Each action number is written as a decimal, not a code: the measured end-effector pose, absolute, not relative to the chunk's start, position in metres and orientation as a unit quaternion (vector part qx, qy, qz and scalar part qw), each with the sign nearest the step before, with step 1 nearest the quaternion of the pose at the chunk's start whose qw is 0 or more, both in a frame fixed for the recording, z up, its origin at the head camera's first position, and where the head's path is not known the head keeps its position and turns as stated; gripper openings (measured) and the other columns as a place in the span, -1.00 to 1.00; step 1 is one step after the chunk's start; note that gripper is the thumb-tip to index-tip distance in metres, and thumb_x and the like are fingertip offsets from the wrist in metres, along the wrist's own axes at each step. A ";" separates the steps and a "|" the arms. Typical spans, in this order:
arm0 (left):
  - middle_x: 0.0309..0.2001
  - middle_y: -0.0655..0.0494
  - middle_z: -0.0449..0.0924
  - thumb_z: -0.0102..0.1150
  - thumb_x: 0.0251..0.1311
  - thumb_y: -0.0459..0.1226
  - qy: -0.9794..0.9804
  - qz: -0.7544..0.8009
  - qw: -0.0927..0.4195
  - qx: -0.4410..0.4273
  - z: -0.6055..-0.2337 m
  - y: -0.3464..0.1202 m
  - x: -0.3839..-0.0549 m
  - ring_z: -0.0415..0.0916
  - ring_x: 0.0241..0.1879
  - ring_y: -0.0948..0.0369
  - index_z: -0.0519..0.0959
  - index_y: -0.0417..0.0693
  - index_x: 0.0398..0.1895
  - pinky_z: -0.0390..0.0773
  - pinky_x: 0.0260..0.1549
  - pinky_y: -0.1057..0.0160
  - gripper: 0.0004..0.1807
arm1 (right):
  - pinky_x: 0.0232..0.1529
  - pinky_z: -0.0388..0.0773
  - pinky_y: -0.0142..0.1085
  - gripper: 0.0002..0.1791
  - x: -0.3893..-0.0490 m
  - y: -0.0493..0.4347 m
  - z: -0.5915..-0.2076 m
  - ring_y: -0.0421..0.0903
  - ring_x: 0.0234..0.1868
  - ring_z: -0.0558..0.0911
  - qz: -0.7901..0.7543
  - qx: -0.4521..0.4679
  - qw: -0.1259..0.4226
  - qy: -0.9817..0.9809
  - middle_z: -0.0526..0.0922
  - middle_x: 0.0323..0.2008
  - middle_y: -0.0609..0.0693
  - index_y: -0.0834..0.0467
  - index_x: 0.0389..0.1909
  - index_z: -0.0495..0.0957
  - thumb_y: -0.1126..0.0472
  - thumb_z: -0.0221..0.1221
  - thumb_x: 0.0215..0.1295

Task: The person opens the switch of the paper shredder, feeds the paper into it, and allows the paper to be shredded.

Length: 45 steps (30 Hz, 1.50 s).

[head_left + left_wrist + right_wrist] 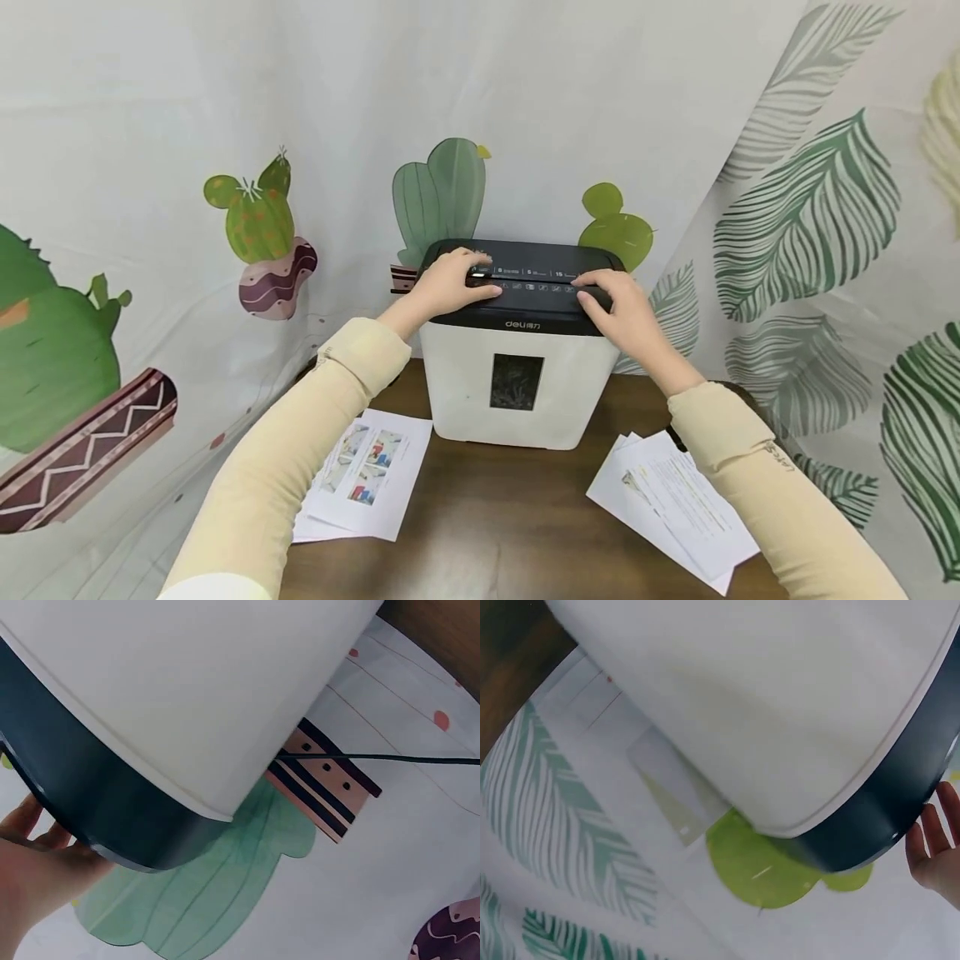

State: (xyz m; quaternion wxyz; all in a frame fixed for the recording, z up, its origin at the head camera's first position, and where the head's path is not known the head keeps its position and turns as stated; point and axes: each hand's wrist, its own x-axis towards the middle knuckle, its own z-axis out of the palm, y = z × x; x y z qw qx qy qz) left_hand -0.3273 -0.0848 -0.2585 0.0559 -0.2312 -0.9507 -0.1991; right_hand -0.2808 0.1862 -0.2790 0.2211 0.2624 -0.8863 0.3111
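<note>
A white paper shredder with a black top stands upright at the back of the table, a dark window in its front. A narrow slot runs across the top, between a row of printed labels and a row of icons. My left hand rests on the top's left part, fingers and thumb apart around the slot's end. On the right part lies my right hand, fingertips and thumb also at the slot. In the wrist views, the left fingers and right fingers show beside the dark rim.
Printed sheets with colour pictures lie on the brown table to the left. More printed sheets are on the right, partly under my right forearm. A black cord runs from behind the shredder. Cloth with cactus and leaf prints hangs close behind.
</note>
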 end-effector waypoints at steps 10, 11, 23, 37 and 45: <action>0.24 -0.02 0.41 0.12 0.25 0.00 -0.931 -0.187 0.143 -0.279 -0.275 -0.090 -0.296 0.29 0.27 0.00 0.46 0.02 0.21 0.28 0.25 0.01 -0.49 | -0.16 0.35 -0.24 -0.87 -0.249 0.170 -0.310 -0.01 -0.19 0.49 0.327 0.319 0.325 -0.828 0.65 -0.27 0.08 0.23 -0.25 0.62 0.39 0.24 0.16; 0.22 -0.01 0.42 0.12 0.25 0.00 -0.927 -0.191 0.156 -0.282 -0.278 -0.092 -0.292 0.31 0.26 0.00 0.47 0.02 0.20 0.29 0.24 0.01 -0.50 | -0.17 0.34 -0.27 -0.87 -0.246 0.168 -0.314 -0.02 -0.19 0.49 0.326 0.325 0.328 -0.825 0.65 -0.29 0.06 0.22 -0.27 0.62 0.39 0.26 0.14; 0.15 -0.04 0.48 0.25 0.17 -0.18 -0.862 -0.282 0.280 -0.315 -0.313 -0.112 -0.255 0.35 0.19 0.01 0.50 -0.03 0.16 0.37 0.15 -0.01 -0.54 | -0.16 0.41 -0.32 -0.81 -0.230 0.155 -0.353 -0.07 -0.16 0.52 0.342 0.334 0.314 -0.820 0.65 -0.27 0.00 0.20 -0.27 0.62 0.37 0.32 0.06; 0.11 -0.07 0.49 0.36 0.05 -0.28 -0.870 -0.308 0.300 -0.240 -0.378 -0.139 -0.224 0.37 0.11 -0.07 0.52 -0.02 0.13 0.33 0.06 -0.16 -0.50 | -0.17 0.44 -0.30 -0.78 -0.225 0.144 -0.387 -0.08 -0.14 0.52 0.357 0.326 0.294 -0.825 0.64 -0.26 -0.02 0.16 -0.22 0.61 0.36 0.32 0.06; 0.08 -0.07 0.50 0.32 0.10 -0.26 -0.880 -0.354 0.257 -0.184 -0.423 -0.148 -0.210 0.37 0.10 -0.05 0.51 -0.04 0.14 0.38 0.04 -0.15 -0.52 | -0.05 0.41 -0.30 -0.76 -0.219 0.144 -0.426 -0.04 -0.12 0.52 0.361 0.319 0.302 -0.823 0.64 -0.27 -0.04 0.17 -0.26 0.61 0.39 0.34 0.00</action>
